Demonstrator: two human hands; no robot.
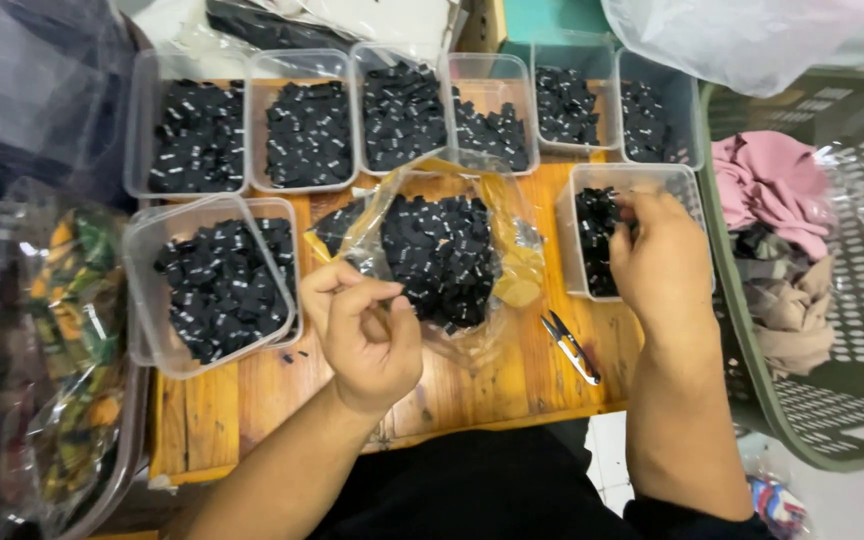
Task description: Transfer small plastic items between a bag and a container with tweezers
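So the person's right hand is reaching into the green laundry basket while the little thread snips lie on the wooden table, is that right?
Not quite. In the head view the right hand reaches into a clear plastic tub of small black labels, not the green laundry basket, which stands beside it. The rest holds: the thread snips lie on the wooden table.

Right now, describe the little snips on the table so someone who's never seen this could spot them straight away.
Start at the wooden table and find the open clear bag of black labels in its middle. Just right of that bag, below the right hand, lie the snips flat on bare wood. They are the only metal tool there, slim and silvery with dark blades, while everything around them is plastic tubs of black labels.
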